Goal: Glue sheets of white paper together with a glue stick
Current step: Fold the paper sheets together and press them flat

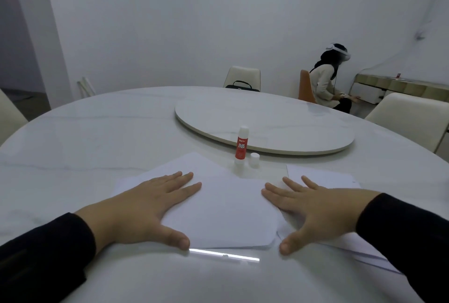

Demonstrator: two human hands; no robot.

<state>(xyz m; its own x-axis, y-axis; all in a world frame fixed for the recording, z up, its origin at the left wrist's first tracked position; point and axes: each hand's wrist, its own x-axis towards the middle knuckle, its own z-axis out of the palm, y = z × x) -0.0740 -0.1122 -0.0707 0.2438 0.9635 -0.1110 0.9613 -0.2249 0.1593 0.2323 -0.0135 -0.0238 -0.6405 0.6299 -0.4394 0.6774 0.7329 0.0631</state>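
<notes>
A stack of white paper sheets (226, 208) lies on the round white table (97, 147) in front of me. My left hand (145, 203) rests flat on the stack's left side, fingers spread. My right hand (313, 210) lies flat on its right edge, partly over other white sheets (323, 176) to the right. Neither hand holds anything. Just beyond the paper a red-and-white glue stick (241, 146) stands upright and uncapped, with its white cap (254, 159) standing beside it on the right.
A raised round turntable (267, 120) fills the table's centre behind the glue stick. Cream chairs (243, 77) stand around the table, one with a black bag. A person (328, 79) sits on an orange chair at the back right by a sideboard.
</notes>
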